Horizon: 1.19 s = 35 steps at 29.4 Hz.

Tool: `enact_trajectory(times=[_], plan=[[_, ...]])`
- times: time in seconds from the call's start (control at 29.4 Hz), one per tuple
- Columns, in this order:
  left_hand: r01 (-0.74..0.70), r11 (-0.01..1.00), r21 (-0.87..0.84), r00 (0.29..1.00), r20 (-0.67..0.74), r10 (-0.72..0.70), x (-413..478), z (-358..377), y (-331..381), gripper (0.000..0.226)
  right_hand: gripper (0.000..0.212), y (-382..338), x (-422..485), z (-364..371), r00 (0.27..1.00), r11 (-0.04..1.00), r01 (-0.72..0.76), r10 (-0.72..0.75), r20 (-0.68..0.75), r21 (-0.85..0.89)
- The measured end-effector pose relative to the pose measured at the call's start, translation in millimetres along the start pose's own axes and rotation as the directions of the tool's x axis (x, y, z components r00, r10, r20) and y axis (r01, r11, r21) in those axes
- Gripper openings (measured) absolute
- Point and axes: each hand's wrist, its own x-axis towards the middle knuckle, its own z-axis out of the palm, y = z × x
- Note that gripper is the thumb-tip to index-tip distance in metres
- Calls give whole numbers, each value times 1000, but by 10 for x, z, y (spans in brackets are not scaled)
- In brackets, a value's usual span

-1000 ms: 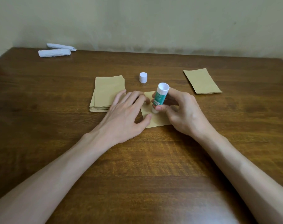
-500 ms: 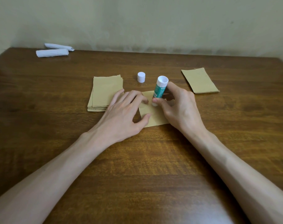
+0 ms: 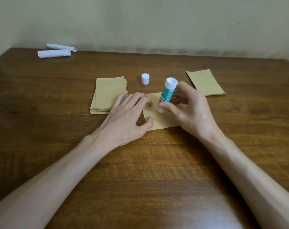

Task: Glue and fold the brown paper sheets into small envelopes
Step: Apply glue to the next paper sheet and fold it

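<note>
We note the right hand (image 3: 188,109) curled round a green-and-white glue stick (image 3: 167,95), thumb in front and fingers behind the barrel. The stick leans slightly right at the top, its white lower end touching the brown paper sheet (image 3: 162,121) beneath.

The left hand (image 3: 128,116) lies just beside it, fingers nearly straight and spread. Its fingertips and thumb press on the left part of the same sheet, and it grasps nothing. The sheet lies flat between and partly under both hands; we see its near edge and a strip of its middle.

Just left of the left hand's fingers sits a stack of brown sheets (image 3: 109,95), edges slightly fanned. Beyond the hands a white cap (image 3: 145,78) stands upright, apart from the stick. Farther right lies a thinner pile of brown paper (image 3: 206,82); we cannot tell whether these are folded.

Two white paper rolls (image 3: 55,52) rest at the far left corner of the wooden table (image 3: 140,171).
</note>
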Motion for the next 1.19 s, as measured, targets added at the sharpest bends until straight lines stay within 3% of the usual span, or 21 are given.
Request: enact_trajectory(times=[0.27, 0.71, 1.19], plan=[[1, 1000, 4, 1000, 15, -1, 9, -5, -8, 48, 27, 18, -38, -44, 989, 995, 35, -21, 146, -94], [-1, 1000, -1, 1000, 3, 1, -6, -2, -8, 46, 35, 35, -85, -162, 994, 970, -77, 93, 60, -232], [0, 1000, -3, 1000, -5, 0, -8, 3, -6, 44, 35, 46, -101, -205, 993, 969, -107, 114, 19, -224]])
